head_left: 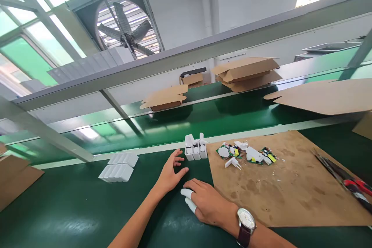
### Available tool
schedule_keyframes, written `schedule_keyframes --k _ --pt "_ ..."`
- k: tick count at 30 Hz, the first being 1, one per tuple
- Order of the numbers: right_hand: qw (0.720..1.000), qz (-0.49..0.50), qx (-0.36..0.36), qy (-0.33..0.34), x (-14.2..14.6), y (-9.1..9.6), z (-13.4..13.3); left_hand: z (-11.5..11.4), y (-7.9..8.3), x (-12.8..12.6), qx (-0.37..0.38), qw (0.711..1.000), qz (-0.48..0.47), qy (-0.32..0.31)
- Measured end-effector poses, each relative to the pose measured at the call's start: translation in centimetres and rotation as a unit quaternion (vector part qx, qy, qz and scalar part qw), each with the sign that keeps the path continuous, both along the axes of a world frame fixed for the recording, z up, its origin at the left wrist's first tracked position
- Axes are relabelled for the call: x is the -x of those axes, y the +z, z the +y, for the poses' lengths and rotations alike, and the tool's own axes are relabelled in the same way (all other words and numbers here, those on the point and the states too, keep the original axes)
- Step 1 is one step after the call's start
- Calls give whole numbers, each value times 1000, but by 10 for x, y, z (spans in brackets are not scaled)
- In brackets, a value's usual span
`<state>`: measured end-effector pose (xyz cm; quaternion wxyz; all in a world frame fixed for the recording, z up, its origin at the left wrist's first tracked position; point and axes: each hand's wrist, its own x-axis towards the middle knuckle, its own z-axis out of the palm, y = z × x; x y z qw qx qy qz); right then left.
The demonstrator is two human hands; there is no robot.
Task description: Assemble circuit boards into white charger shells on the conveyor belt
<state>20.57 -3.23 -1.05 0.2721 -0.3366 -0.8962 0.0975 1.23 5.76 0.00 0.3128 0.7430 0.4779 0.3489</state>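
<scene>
While left hand (170,174) is loosely spread, empty, just beside white cases (196,155) on green table (87,205), right hand (207,202) sits half-curled, palm hidden; I can't tell if it holds anything. Cases probably light, stiff, slightly slippery; I'd grip outer walls, clear of white pieces (201,136) poking up.

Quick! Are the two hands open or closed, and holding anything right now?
Left hand: open, nothing seen in it, near the small white cases.
Right hand: palm down; can't tell whether it's open or holding anything.
</scene>
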Motion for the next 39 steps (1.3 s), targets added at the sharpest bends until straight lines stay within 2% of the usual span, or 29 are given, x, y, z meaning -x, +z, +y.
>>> schedule_keyframes --k 2,4,6,8,11,13,15,17,21,24,27,30,34,36,39 --pt "1000 9 -10 -1 0 -2 -1 -11 8 21 -52 996 66 14" --pt "1000 21 -21 1 1 -3 -1 -19 17 47 -124 981 137 66" --pt "999 32 -31 5 2 -2 -1 -23 23 75 -203 947 198 154" --pt "999 37 -34 11 3 -1 -1 -26 26 104 -264 897 247 254" --pt "999 39 -30 10 4 0 -1 -33 24 140 -265 826 328 374" --pt "999 33 -28 7 4 0 -1 -37 21 155 -236 807 374 393" --pt "999 24 -23 3 3 -1 -1 -39 17 159 -235 810 377 382" --pt "1000 12 -15 3 3 -1 -2 -38 14 151 -252 839 344 337" --pt "1000 0 2 6 1 2 0 -30 15 105 -246 919 251 178" --pt "1000 -5 -3 -4 -10 14 7 -23 18 67 -224 945 223 86" --pt "997 6 -37 -68 -36 31 20 -16 17 44 -211 958 194 27" --pt "982 -1 -68 -179 -76 39 34 -16 10 34 -212 966 147 -3" --pt "948 -51 -87 -303 -118 29 40 -24 1 30 -208 973 98 -16" --pt "943 -63 -112 -308 -121 21 34 -29 -1 31 -197 976 91 -17" --pt "955 -56 -144 -253 -109 16 18 -32 -2 36 -175 981 86 -7"
